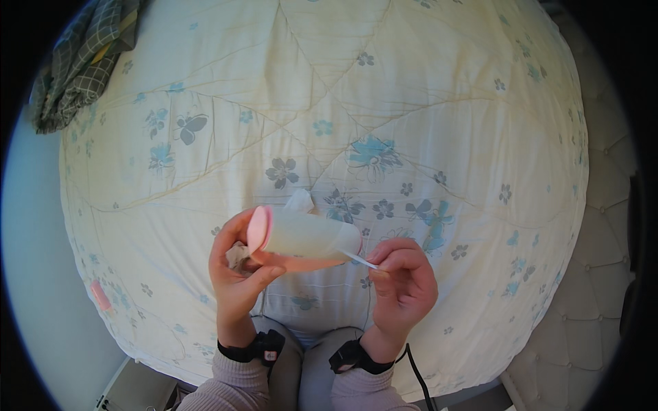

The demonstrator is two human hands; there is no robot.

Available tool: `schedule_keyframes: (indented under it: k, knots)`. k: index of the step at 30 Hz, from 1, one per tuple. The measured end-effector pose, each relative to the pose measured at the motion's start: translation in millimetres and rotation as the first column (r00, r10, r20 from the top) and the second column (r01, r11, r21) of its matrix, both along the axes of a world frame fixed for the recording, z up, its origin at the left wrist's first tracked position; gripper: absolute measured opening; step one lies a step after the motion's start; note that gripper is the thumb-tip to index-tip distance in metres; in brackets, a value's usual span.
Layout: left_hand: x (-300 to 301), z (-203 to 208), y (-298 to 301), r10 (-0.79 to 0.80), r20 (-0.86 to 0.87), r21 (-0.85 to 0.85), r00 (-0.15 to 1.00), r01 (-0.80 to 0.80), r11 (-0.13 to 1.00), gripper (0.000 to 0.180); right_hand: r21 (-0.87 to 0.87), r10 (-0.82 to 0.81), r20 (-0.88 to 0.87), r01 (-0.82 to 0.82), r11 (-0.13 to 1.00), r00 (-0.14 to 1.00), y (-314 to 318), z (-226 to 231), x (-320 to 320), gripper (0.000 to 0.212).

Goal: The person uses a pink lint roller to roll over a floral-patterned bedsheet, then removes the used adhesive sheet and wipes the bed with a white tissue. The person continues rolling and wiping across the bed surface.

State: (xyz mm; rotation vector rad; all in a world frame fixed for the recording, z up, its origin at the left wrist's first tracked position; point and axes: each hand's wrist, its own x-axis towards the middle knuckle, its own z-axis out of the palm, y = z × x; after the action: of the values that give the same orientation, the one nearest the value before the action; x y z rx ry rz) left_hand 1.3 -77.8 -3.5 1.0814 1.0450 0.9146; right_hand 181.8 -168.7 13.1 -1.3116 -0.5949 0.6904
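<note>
My left hand (pixel 236 274) grips a pink lint roller (pixel 305 236) held sideways in front of me, its white sticky roll facing up and its round pink end cap toward the left. A crumpled bit of used paper (pixel 238 255) sits tucked in that hand's palm. My right hand (pixel 404 281) pinches the loose edge of the roller's white sheet (pixel 360 259) between thumb and fingers at the roll's right end. Another peeled paper flap (pixel 299 200) sticks up behind the roll. Both wrists wear black bands.
A cream quilt with blue and grey flowers (pixel 384 123) covers the bed in front of me. A green checked cloth (pixel 82 61) lies at its far left corner. A small pink thing (pixel 101 296) rests on the quilt's left edge. A padded bed frame (pixel 596 274) runs along the right.
</note>
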Motion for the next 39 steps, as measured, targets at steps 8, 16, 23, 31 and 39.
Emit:
schedule_keyframes:
  k: [8, 16, 23, 31, 39]
  knots:
    - [3.8, -2.6, 0.5, -0.21, -0.187, -0.12, 0.96, 0.19, 0.975, 0.023, -0.02, -0.248, 0.03, 0.248, 0.968, 0.968, 0.5, 13.5, 0.6, 0.019]
    - [1.8, 14.9, 6.5, -0.291, -0.38, -0.016, 0.878, 0.308, 0.951, 0.017, -0.188, -0.417, 0.2, 0.452, 0.872, 0.887, 0.1, 36.3, 21.8, 0.013]
    - [-12.3, 12.6, 2.5, -0.374, -0.547, -0.091, 0.749, 0.391, 0.916, 0.032, -0.26, -0.404, 0.149, 0.43, 0.864, 0.902, -21.6, 53.9, 44.9, 0.014]
    - [-27.5, -13.4, -1.5, -0.312, -0.717, -0.029, 0.624, 0.42, 0.907, 0.04, -0.207, -0.44, 0.219, 0.482, 0.851, 0.871, -46.3, 85.4, 2.1, 0.013]
    - [-14.3, -6.4, -27.6, 0.305, -0.592, 0.563, 0.746, 0.113, 0.819, 0.037, -0.151, -0.413, 0.453, 0.525, 0.838, 0.79, -62.6, 105.6, -25.3, 0.011]
